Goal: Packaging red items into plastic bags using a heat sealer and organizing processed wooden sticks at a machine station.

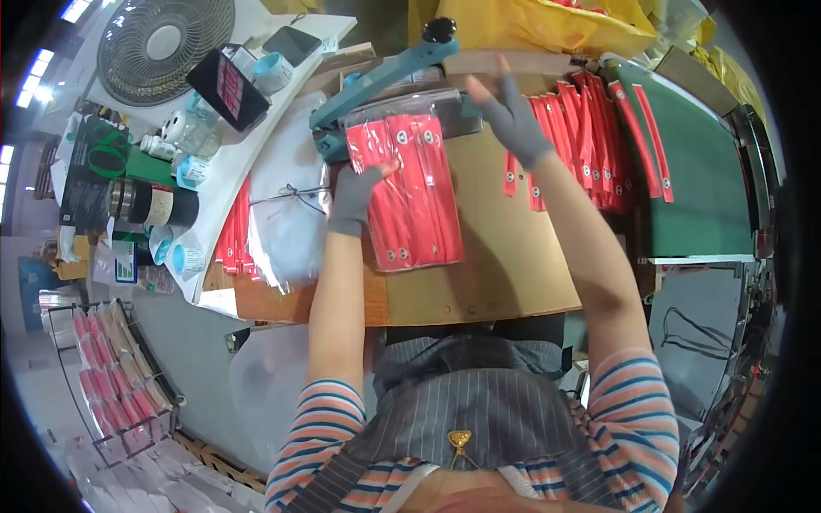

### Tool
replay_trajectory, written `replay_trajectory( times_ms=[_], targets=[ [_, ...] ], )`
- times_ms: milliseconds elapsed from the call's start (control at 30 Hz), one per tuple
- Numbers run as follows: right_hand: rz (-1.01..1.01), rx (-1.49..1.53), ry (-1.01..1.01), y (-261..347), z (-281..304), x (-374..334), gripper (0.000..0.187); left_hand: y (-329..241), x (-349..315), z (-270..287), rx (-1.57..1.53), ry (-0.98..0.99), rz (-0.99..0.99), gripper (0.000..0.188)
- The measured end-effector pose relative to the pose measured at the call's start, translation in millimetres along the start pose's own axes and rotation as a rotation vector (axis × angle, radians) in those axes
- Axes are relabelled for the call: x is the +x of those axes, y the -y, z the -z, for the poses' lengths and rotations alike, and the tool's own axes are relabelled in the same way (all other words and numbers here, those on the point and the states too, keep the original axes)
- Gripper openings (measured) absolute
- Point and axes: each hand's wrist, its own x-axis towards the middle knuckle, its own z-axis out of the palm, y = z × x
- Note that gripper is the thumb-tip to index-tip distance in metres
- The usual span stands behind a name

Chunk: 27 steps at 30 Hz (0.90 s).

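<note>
In left hand (352,200), one red-and-clear packet (416,207)

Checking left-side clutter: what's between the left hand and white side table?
Head view, from left hand outward: a string-tied clear plastic bundle, then red strips.

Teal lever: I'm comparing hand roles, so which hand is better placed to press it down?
Probably the right hand: it is open, seemingly empty and near the black knob on the teal lever, while the left hand holds the clear bag of red strips.
</note>
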Motion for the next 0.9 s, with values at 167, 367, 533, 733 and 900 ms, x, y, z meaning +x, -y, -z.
replay_trajectory(
  times_ms=[167,367,533,733,900],
  targets=[
    [-0.092,-0.219,0.118,3.7,54.0,-69.4,0.087,-8.8,-37.2,9.7,0.307,-0.054,-0.154,0.041],
    [0.050,-0.895,-0.048,-24.1,93.0,-22.0,0.091,0.6,-34.2,-26.9,0.796,-0.354,-0.644,0.064],
    [-0.322,-1.042,-0.225,-82.9,166.1,12.8,0.098,31.8,8.3,-145.4,0.801,0.049,-0.462,0.059],
    [-0.620,-0.873,-0.083,-90.4,166.8,2.9,0.092,56.6,103.1,-202.4,0.314,0.166,0.214,0.063],
    [-0.761,0.219,0.111,-61.9,125.5,-21.2,0.067,61.6,102.0,-236.2,-0.225,0.332,0.351,0.065]
  ],
)
